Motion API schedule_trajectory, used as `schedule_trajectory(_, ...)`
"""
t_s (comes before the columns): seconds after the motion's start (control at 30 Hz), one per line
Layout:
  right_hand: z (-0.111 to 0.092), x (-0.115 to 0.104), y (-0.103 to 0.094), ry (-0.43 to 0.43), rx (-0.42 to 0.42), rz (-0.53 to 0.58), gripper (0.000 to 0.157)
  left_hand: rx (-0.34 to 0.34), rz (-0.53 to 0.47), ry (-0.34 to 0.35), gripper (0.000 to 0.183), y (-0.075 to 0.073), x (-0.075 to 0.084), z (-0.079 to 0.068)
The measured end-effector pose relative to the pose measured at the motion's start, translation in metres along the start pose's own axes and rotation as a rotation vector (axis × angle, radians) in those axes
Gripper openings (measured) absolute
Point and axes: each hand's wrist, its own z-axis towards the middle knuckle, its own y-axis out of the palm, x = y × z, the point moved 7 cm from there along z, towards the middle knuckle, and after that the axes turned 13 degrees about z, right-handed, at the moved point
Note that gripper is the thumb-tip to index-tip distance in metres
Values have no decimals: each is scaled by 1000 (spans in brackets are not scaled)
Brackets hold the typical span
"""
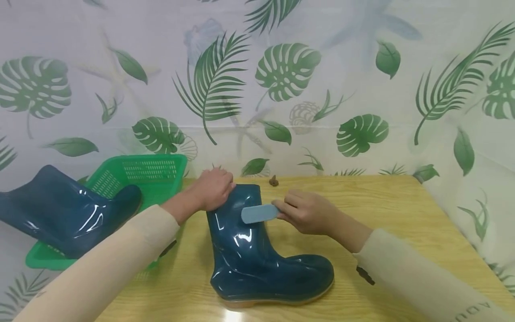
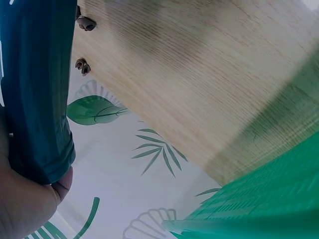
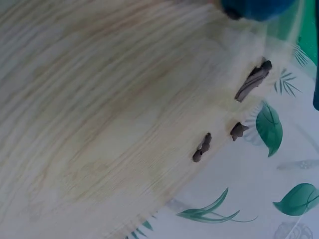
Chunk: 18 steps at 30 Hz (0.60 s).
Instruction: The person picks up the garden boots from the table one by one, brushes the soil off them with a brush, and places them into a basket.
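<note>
A glossy dark blue rubber boot [image 1: 241, 250] is on the wooden table, its toe pointing right, its sole toward the near side and its shaft top toward the wall. My left hand [image 1: 215, 188] grips the top of the shaft; in the left wrist view the thumb and a fingertip show at the boot's rim [image 2: 50, 172]. Between the fingers and thumb of my right hand [image 1: 306, 212] is a flat, light blue oblong piece with a rounded end [image 1: 259, 213]. It overlaps the upper shaft in the head view. The right wrist view does not show that hand.
At the left stands a green perforated basket [image 1: 181, 172], with a second blue boot [image 1: 80, 214] lying across it. Small brown clumps [image 3: 253, 82] lie near the back edge of the table [image 1: 382, 214]. A leaf-patterned cloth [image 1: 314, 134] hangs behind.
</note>
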Motion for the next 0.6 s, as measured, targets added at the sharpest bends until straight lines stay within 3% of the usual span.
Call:
schedule_trajectory(0.4,-26,17,-5,76,-6,-28,53,18,-86,20,37,-1,-1,-3)
schedule_trajectory(0.5,-32,20,-7,97,-8,-43,53,54,-77,28,37,-5,-1,-3)
schedule_trajectory(0.6,-38,23,-8,116,7,-66,52,127,-63,34,36,-19,-2,-5)
